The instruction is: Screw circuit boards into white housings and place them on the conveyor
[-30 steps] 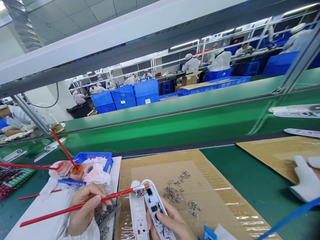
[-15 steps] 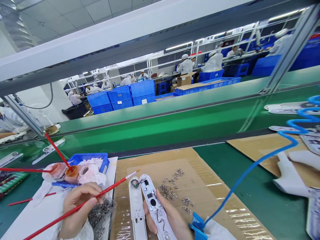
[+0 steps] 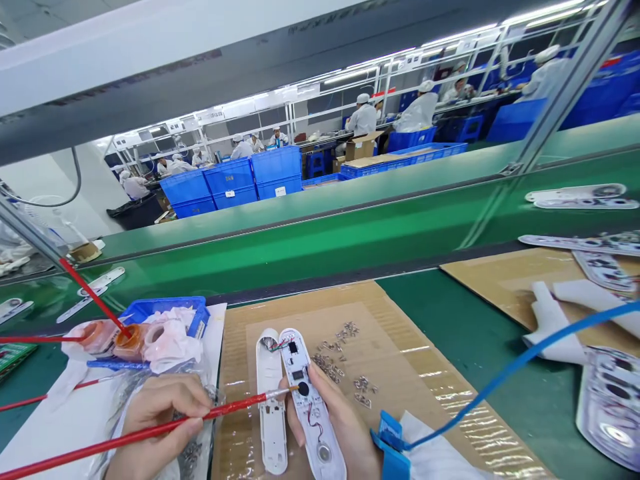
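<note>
My left hand (image 3: 159, 423) pinches a long red brush (image 3: 235, 405) near its middle. The brush's bristle tip lies at the round black part on the white circuit-board housing (image 3: 314, 417). That housing is tilted in my right hand (image 3: 340, 421), with the thumb and fingers on its two sides. Thin wires join it at the top to an open white shell (image 3: 273, 413), which rests beside it on the cardboard (image 3: 400, 387). A blue strap (image 3: 393, 443) with a coiled blue cord is around my right wrist. Small metal screws (image 3: 330, 367) lie scattered behind the housing.
At the left, small jars (image 3: 129, 343) with red brushes stand by a blue tray (image 3: 200, 317). White housings (image 3: 610, 407) lie at the right. A green conveyor (image 3: 310, 247) runs across, with people in white beyond.
My left hand has brought the brush down and right, from above the housings onto the circuit board. The camera view has shifted slightly. The housing is still in my right hand.
</note>
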The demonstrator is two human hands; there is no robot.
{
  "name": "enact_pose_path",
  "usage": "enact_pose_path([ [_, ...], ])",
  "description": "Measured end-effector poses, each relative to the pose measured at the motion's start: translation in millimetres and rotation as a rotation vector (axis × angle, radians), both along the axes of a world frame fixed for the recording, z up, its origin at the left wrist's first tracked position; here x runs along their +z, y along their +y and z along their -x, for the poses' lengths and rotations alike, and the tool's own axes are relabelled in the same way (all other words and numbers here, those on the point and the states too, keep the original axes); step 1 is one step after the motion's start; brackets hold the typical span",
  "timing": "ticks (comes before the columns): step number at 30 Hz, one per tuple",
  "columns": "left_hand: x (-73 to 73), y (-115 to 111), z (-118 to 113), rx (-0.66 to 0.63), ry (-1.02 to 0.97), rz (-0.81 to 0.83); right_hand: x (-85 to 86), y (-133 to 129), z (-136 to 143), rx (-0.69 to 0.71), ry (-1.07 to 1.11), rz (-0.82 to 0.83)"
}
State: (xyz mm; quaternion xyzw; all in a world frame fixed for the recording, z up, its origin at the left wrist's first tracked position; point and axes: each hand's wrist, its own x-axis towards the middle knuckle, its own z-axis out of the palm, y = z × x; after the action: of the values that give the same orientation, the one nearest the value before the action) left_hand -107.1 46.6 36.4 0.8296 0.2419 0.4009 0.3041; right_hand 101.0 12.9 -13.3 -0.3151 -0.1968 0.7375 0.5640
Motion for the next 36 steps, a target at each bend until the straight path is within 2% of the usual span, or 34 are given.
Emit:
enact_pose_path([
  [4, -1.3, 1.5, -0.8, -0.04, 0.059, 0.009, 1.3, 1.4, -1.5, -0.017, 0.006, -0.037],
  [11, 5.1, -0.5, -7.7, -0.059, 0.137, -0.017, -4.5, 5.1, -3.0, -0.042, 0.025, -0.045],
  [14, 4.0, -1.8, -5.9, -0.042, 0.105, 0.006, -7.6, 6.0, -3.7, -0.019, 0.022, -0.035],
  [16, 1.5, -2.6, -4.5, -0.054, 0.005, 0.082, -8.7, 6.4, -4.8, -0.002, 0.027, 0.009],
  [19, -3.7, -2.3, -3.9, -0.034, -0.281, 0.226, -7.8, 6.9, -6.8, 0.014, 0.036, 0.064],
  [22, -8.9, 1.2, -3.8, 0.112, -0.58, 0.283, -4.3, 7.6, -8.0, 0.046, 0.011, 0.065],
  [27, -8.5, 8.2, -6.0, 0.271, -0.879, 0.264, -2.5, 8.1, -6.7, 0.096, 0.006, 0.088],
  [29, -7.3, 9.2, -12.7, 0.412, -1.043, 0.248, -4.9, 8.6, -6.7, 0.152, 0.044, 0.107],
  [31, -10.2, 8.4, -24.3, 0.467, -1.035, 0.259, -7.0, 8.9, -7.8, 0.266, 0.094, 0.124],
  [34, -23.2, 3.1, -48.1, 0.372, -0.8, 0.393, -5.5, 6.5, -10.7, 0.518, 0.141, 0.092],
  [36, -33.9, -2.5, -64.1, 0.338, -0.712, 0.518, -1.9, 2.7, -11.2, 0.621, 0.14, 0.035],
])
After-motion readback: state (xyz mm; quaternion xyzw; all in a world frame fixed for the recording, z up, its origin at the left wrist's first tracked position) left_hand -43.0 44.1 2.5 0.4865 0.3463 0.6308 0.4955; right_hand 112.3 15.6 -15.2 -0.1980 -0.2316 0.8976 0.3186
